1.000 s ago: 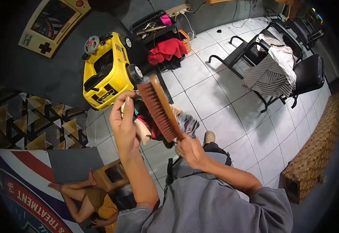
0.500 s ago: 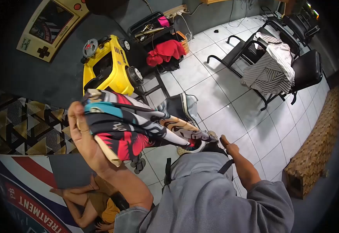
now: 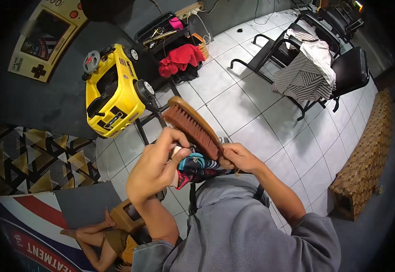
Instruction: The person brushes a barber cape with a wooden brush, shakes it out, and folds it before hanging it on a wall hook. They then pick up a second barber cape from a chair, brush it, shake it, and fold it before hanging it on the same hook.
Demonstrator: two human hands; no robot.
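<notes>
Above the printed cloth (image 3: 197, 167), right hand (image 3: 238, 157) gripping brush (image 3: 192, 127).

Left hand (image 3: 154, 170) raised, fingers curled; right hand (image 3: 238, 157) clenched, gripping.

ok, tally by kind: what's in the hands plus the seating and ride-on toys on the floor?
Wooden brush, in right hand: 1
Printed cloth, in left hand: 1
Black chairs: 2 at least
Yellow toy car: 1
Total: 5
</notes>
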